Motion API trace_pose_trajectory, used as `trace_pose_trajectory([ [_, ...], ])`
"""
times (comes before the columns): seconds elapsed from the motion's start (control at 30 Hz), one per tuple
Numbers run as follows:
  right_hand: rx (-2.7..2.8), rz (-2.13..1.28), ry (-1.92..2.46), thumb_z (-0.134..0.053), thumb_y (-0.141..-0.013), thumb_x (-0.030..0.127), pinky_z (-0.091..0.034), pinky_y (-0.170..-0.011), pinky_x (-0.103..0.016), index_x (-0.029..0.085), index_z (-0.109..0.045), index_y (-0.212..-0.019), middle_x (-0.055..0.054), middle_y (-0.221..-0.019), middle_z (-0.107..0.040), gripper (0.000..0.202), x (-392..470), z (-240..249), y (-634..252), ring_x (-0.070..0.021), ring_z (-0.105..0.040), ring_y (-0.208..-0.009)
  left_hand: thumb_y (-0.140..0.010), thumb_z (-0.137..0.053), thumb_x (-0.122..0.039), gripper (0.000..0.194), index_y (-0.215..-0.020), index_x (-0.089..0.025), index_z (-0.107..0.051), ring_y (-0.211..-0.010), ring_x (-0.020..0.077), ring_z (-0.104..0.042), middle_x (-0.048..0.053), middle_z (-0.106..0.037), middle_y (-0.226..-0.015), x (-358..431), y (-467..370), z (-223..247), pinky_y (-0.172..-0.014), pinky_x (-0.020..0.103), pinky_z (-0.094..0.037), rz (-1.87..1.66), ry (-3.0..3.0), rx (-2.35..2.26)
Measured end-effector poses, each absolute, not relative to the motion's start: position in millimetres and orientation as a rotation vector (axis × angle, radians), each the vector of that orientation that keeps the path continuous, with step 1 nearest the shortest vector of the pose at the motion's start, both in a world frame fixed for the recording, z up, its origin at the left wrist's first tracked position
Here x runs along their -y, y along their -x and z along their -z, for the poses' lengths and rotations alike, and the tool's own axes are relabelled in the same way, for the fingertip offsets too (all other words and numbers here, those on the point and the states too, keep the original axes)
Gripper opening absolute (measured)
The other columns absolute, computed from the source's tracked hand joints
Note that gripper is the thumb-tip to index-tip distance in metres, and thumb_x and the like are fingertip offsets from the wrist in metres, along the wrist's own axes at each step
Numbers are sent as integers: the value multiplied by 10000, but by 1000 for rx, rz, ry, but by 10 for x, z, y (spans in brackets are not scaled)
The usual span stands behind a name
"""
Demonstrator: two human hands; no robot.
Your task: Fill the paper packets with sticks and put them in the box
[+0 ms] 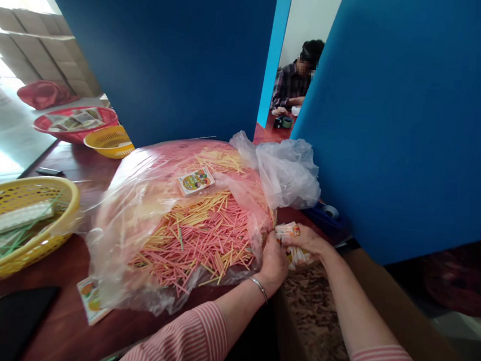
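Note:
A large clear plastic bag [120, 237] lies open, full of thin pink and yellow sticks [214, 229]. One small printed card box [196, 181] rests on top of the bag. At the bag's right side, my left hand [274, 260] is closed, its fingers mostly hidden; what it grips I cannot make out. Close beside it, my right hand [309, 243] is closed around small white printed packs [287, 231] with orange and red marks. Below both hands stands an open cardboard box [294, 333] with brown, crinkled-looking contents.
Yellow baskets [63, 189] and a red basket [108, 115] stand at left. Blue partitions [171, 54] rise behind the bag. A printed card [91, 301] and black flat object [9, 323] lie in front. A tape dispenser [328, 214] sits right; a person [292, 86] sits beyond.

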State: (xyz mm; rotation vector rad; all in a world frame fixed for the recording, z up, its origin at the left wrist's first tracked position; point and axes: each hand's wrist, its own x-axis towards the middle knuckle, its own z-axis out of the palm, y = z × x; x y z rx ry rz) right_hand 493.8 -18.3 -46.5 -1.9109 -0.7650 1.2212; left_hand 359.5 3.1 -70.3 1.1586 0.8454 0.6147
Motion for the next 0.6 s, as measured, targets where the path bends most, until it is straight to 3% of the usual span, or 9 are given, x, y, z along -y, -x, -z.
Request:
trace_pose_trajectory([
  [0.13, 713, -1251, 1740, -805, -535, 305, -560, -640, -349, 153, -535, -1034, -31, -855, -701, 587, 318, 474, -4909, -198, -663, -708, -714, -614, -86, 438, -1121, -196, -497, -982, 209, -590, 89, -628, -1061, -16, -3581, 737, -831, 310, -473, -681, -1157, -910],
  [0.33, 815, -1204, 1636, -820, -542, 287, -554, -717, -372, 194, -475, -1113, -52, -972, -681, 674, 483, 559, -4961, -238, -658, -843, -596, -659, 2, 608, -1141, -175, -456, -861, 171, -629, 57, -647, -998, -33, -3562, 683, -742, 259, -503, -621, -912, -778],
  [0.6, 729, -1394, 1434, -809, -574, 243, -515, -849, -431, 254, -331, -1308, -89, -1159, -626, 876, 524, 618, -5024, -265, -632, -994, -497, -787, -87, 660, -1073, -168, -475, -752, 157, -611, 22, -640, -886, -71, -3510, 710, -694, 276, -507, -566, -871, -747],
])
